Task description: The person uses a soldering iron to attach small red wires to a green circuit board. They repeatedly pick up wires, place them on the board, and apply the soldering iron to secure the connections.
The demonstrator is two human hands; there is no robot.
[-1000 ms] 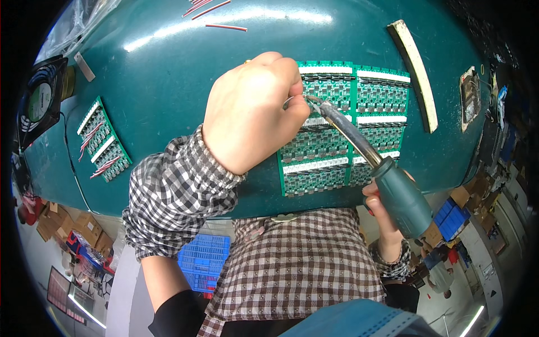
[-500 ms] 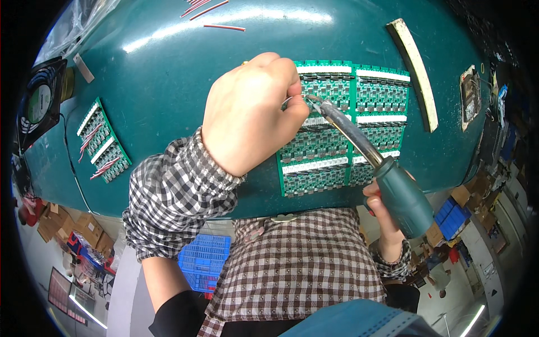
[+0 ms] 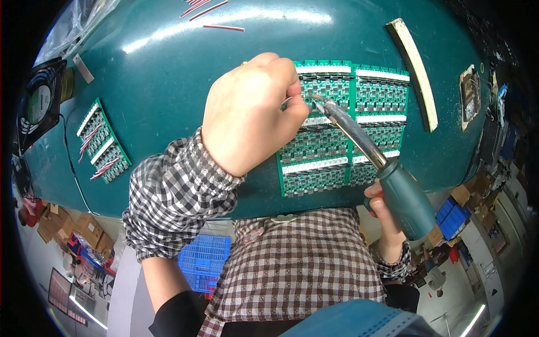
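Far left of the frame: a fan, its outer edge lost in the dark rim. Left of centre, a small circuit board lies on the green desk, with red-and-white wires across it. Top of frame: loose wires, several cut off by the edge. Centre: the left hand, back upward, thumb and forefinger pinching a thin pale strand; the other fingertips are hidden. The large circuit panel occupies right of centre, its upper left part covered by this hand. Visible panel area: green, two columns, white strips alternating with dense dark components; individual joints too small to make out. A soldering iron, green handle, slants over it, tip near the pinched fingers; contact cannot be determined. The right hand's grip is closed around the handle, which conceals most fingers. Upper right: a pale curved strip.
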